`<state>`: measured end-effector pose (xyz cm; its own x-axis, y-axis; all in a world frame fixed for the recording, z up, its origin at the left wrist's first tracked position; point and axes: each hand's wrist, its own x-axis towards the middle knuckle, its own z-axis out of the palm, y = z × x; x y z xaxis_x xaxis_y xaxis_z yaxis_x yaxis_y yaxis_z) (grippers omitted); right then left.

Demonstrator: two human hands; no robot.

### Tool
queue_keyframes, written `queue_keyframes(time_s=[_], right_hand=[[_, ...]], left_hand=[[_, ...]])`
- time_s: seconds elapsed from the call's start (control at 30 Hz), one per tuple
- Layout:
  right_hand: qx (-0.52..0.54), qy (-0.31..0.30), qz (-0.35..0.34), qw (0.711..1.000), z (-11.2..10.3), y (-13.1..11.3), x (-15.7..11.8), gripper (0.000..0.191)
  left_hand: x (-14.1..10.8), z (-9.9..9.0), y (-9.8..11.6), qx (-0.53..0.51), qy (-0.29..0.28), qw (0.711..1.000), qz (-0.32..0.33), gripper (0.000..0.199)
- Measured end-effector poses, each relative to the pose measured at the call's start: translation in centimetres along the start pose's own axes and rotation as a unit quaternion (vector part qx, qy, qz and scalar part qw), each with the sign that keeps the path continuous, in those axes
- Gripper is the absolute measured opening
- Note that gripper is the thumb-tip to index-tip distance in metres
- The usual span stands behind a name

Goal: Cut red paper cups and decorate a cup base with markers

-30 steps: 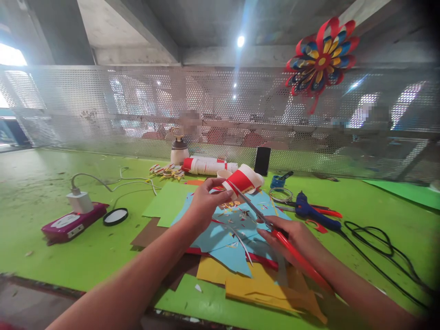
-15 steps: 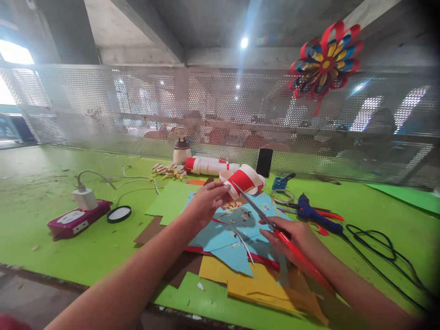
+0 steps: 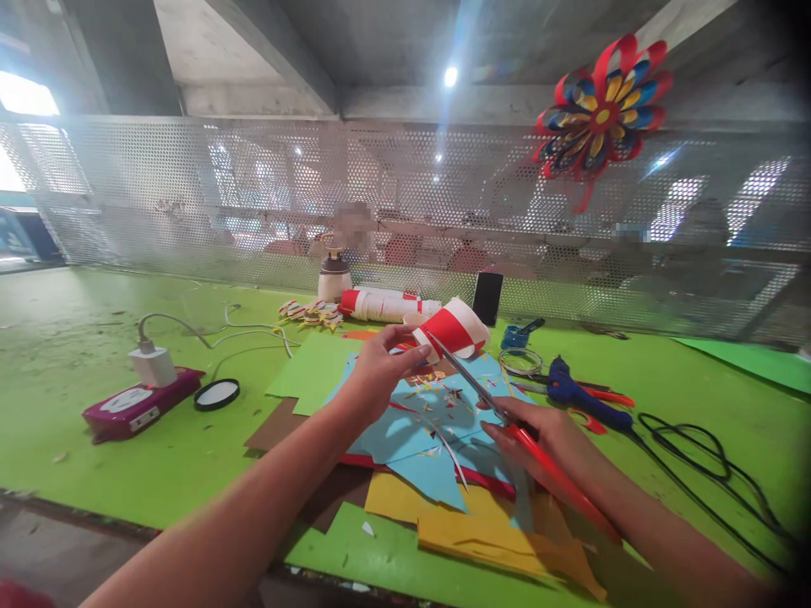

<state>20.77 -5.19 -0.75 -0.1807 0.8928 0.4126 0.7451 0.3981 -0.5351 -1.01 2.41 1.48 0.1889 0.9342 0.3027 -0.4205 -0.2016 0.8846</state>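
My left hand point(image 3: 385, 365) grips a red and white paper cup point(image 3: 453, 327) near its base, tilted with its wide end toward the right. In my right hand point(image 3: 538, 431) is a pair of scissors point(image 3: 529, 443) with red handles. Their blades reach up to the cup, and the tips touch or overlap its red band close to my left fingers. Beneath both hands lie blue paper sheets point(image 3: 418, 460) strewn with small paper scraps point(image 3: 447, 397). A thin white curled strip point(image 3: 449, 447) rests on the blue paper.
A blue glue gun point(image 3: 586, 397) with a black cord lies at right, beside a wire coil point(image 3: 520, 363). Stacked cups point(image 3: 386, 306), a sprayer bottle point(image 3: 334, 279) and a phone point(image 3: 487, 297) stand behind. At left are a purple power strip point(image 3: 143, 407) and a round black-rimmed disc point(image 3: 216, 394).
The cup has turned slightly in my left hand, and the left fingers have shifted along its base. The scissors stay nearly in place, their tips still at the cup.
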Motion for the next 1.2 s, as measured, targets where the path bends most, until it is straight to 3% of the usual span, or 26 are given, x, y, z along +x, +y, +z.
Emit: queue_keyframes(time_s=[0.13, 0.37, 0.7, 1.2], right_hand=[[-0.018, -0.012, -0.012, 1.0, -0.2, 0.0, 0.0, 0.036], [-0.015, 0.018, -0.009, 1.0, 0.2, -0.2, -0.3, 0.033], [0.003, 0.019, -0.014, 1.0, 0.5, 0.1, 0.0, 0.037], [0.008, 0.051, -0.001, 0.999, 0.9, -0.7, -0.5, 0.036]], left_hand=[[0.0, -0.1, -0.1, 0.002, -0.006, 1.0, -0.012, 0.036], [0.1, -0.2, -0.1, -0.011, 0.003, 1.0, -0.018, 0.037], [-0.5, 0.9, -0.3, 0.093, 0.03, 0.995, 0.032, 0.041], [-0.4, 0.9, -0.4, 0.101, 0.045, 0.993, 0.043, 0.039]])
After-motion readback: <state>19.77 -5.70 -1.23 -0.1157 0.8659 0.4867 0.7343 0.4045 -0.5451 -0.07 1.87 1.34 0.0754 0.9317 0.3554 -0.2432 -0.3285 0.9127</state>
